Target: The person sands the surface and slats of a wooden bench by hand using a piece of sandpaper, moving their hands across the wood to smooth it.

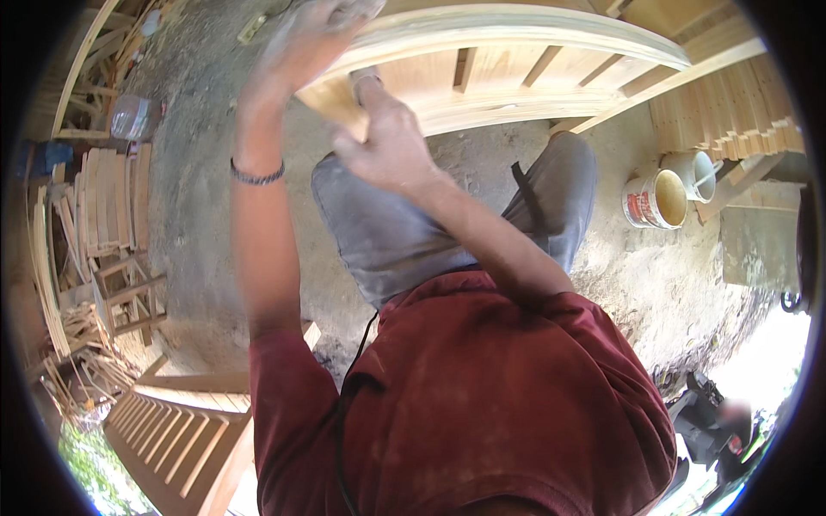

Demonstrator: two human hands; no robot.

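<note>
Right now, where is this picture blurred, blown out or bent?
Head view, top: left hand smeared, probably by motion; right hand softer around the thumb. Head view, lower right: glare washes out detail. Head view, upper right: the wooden frame looks bowed, likely fisheye distortion.

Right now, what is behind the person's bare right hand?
Around the bare right hand, parts of the pale slatted wooden frame, rough grey floor and grey cloth trousers show behind. Whatever the hand itself covers is hidden.
</note>
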